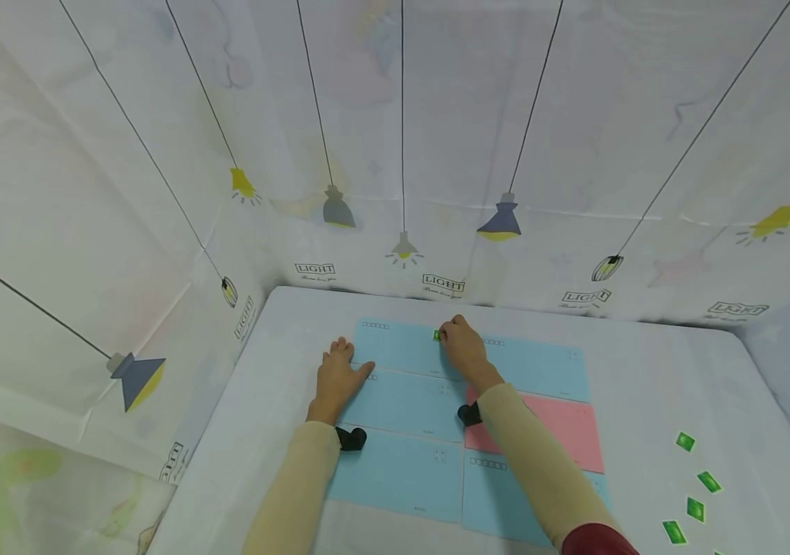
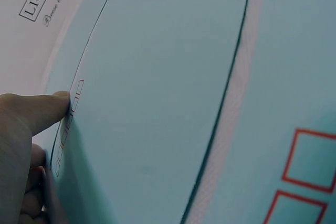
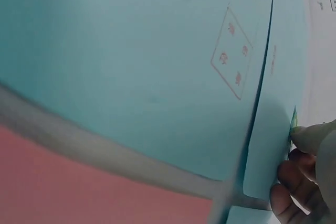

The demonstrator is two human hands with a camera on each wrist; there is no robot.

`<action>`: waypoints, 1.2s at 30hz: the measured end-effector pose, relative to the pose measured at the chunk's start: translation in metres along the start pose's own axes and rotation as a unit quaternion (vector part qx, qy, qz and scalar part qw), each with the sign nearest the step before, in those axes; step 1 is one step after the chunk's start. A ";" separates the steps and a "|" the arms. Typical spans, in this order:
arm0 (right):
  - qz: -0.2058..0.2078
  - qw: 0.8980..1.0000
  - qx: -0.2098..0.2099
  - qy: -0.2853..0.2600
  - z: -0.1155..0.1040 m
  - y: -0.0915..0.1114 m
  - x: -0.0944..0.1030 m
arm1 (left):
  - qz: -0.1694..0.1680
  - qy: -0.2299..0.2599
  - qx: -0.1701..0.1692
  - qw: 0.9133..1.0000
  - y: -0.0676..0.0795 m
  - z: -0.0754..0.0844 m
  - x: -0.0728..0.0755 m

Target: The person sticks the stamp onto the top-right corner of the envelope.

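Several blue envelopes and a pink envelope (image 1: 564, 432) lie in two columns, with printed postcode boxes and stamp squares. My right hand (image 1: 465, 351) is at the upper right corner of the top left blue envelope (image 1: 395, 347), pinching a small green sticker (image 1: 436, 335). In the right wrist view the thumb (image 3: 310, 137) lies over the sticker (image 3: 294, 119), hiding most of it. My left hand (image 1: 339, 381) spreads its fingers at the left edges of the top and middle left envelopes. Its thumb (image 2: 52, 106) rests beside the printed boxes in the left wrist view.
Several loose green stickers (image 1: 695, 509) lie on the white tabletop (image 1: 651, 378) at the right. A patterned sheet (image 1: 381, 139) with printed hanging lamps rises behind the table. Black wrist mounts (image 1: 351, 439) sit on both wrists, over the envelopes.
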State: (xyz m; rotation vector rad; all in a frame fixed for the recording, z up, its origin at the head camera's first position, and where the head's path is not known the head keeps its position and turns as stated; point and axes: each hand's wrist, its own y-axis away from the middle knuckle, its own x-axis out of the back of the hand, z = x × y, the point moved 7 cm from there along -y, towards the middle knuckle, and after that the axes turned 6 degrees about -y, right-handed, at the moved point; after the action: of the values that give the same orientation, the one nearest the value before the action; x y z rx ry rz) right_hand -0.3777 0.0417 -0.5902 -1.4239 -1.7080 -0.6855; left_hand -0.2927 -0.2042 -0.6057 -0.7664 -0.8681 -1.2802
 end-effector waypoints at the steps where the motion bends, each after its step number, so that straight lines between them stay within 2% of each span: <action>1: 0.002 1.000 0.001 -0.002 0.001 0.000 0.000 | 0.001 -0.001 -0.001 1.000 0.000 0.000 -0.001; 17: 0.019 1.000 0.021 0.002 0.004 0.001 0.002 | 0.001 -0.001 -0.002 1.000 -0.002 0.003 0.001; 29: -0.003 1.000 0.028 -0.003 0.008 0.004 -0.001 | 0.006 -0.010 -0.008 1.000 0.000 0.000 -0.004; 36: 0.005 0.999 0.032 -0.016 0.007 0.008 0.009 | 0.005 -0.010 -0.007 1.000 0.000 -0.001 -0.002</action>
State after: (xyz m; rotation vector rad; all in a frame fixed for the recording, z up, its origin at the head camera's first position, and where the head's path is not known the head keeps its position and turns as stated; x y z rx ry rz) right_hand -0.3725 0.0541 -0.5870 -1.4050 -1.7304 -0.5994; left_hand -0.2930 -0.2046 -0.6080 -0.7957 -0.8721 -1.2733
